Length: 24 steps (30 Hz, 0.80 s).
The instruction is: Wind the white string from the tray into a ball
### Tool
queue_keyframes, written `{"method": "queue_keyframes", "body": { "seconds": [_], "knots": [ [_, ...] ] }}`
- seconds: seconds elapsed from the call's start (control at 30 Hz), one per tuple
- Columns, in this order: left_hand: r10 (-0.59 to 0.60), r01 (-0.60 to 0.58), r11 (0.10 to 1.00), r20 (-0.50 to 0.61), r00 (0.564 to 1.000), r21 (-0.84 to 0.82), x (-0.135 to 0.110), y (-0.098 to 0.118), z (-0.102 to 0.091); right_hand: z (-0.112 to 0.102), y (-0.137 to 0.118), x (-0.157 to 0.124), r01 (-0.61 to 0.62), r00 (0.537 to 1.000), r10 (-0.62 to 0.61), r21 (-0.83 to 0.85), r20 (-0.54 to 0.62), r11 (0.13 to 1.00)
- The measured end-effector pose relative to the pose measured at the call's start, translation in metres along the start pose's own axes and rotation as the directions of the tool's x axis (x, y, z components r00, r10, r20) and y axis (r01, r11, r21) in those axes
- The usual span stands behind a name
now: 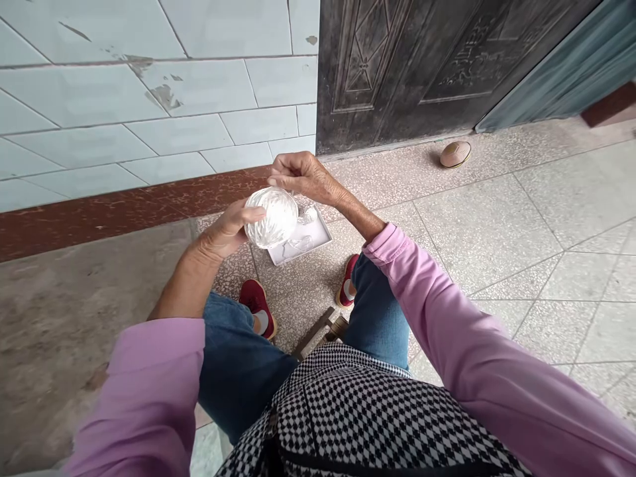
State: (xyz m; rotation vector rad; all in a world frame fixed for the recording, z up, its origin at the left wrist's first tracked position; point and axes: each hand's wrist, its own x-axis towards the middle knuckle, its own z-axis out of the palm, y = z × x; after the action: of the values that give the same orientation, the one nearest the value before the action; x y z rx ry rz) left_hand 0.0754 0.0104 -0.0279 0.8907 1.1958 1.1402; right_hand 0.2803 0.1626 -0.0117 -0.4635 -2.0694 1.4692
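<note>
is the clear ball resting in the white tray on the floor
No, the left hand holds the clear ball up above the white tray.

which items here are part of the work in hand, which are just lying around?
In use:
- left hand gripping the white ball of thread
- right hand pinched above the ball
- white tray on the floor beneath, with small clear pieces in it

Lying about:
- round pinkish object by the dark door
</note>
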Motion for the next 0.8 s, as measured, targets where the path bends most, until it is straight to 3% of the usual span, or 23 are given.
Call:
{"method": "queue_keyframes", "body": {
  "seconds": [0.07, 0.17, 0.33, 0.47, 0.57, 0.63, 0.7, 0.8],
  "knots": [
    [0.047, -0.049, 0.995, -0.017, 0.999, -0.087, -0.006, 0.006, 0.004, 0.0, 0.005, 0.003, -0.019, 0.999, 0.02, 0.022, -0.026, 1.0],
    [0.191, -0.211, 0.959, -0.121, 0.974, -0.191, -0.01, 0.016, 0.009, 0.008, 0.009, 0.004, -0.048, 0.998, 0.048, 0.015, -0.045, 0.999],
    [0.297, -0.345, 0.914, -0.226, 0.928, -0.214, -0.002, 0.018, 0.008, 0.029, 0.003, 0.001, -0.076, 0.995, 0.065, -0.153, -0.072, 0.985],
    [0.324, -0.43, 0.845, -0.335, 0.885, -0.317, 0.009, 0.016, 0.0, 0.039, 0.001, -0.001, -0.173, 0.982, 0.176, -0.052, 0.065, 0.984],
    [0.325, -0.492, 0.795, -0.436, 0.839, -0.354, 0.013, 0.021, -0.012, 0.044, 0.002, -0.004, -0.285, 0.925, 0.253, 0.076, 0.283, 0.956],
    [0.303, -0.485, 0.799, -0.457, 0.836, -0.357, 0.01, 0.026, -0.024, 0.043, 0.001, -0.007, -0.341, 0.869, 0.295, 0.05, 0.397, 0.939],
    [0.29, -0.486, 0.803, -0.486, 0.824, -0.344, 0.005, 0.031, -0.038, 0.038, 0.0, -0.011, -0.373, 0.816, 0.363, -0.069, 0.451, 0.925],
    [0.324, -0.553, 0.781, -0.57, 0.755, -0.289, -0.007, 0.035, -0.063, 0.026, 0.002, -0.019, -0.37, 0.77, 0.493, -0.346, 0.404, 0.862]
  ]
}}
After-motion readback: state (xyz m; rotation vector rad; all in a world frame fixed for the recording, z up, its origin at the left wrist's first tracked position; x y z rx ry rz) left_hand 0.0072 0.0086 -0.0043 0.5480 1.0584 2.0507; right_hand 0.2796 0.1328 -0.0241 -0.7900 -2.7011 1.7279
